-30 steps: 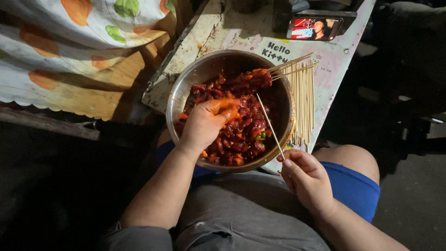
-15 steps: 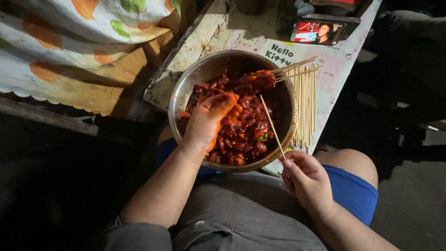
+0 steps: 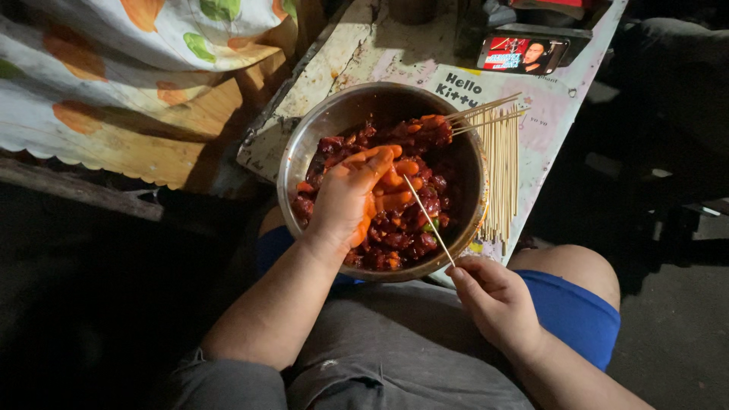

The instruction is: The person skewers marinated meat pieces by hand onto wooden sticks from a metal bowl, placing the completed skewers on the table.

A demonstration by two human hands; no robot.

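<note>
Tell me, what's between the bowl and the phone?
In the head view, loose skewers lie on the printed table cover between the bowl and the phone.

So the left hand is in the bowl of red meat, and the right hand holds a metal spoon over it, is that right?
Not quite. The head view shows the right hand holding a thin wooden skewer, not a metal spoon, pointed over the bowl. The rest is right: the left hand is in the red meat.

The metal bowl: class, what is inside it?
The metal bowl holds red sauced meat pieces, with the left hand resting on them. Whatever lies below the top layer is covered.
</note>
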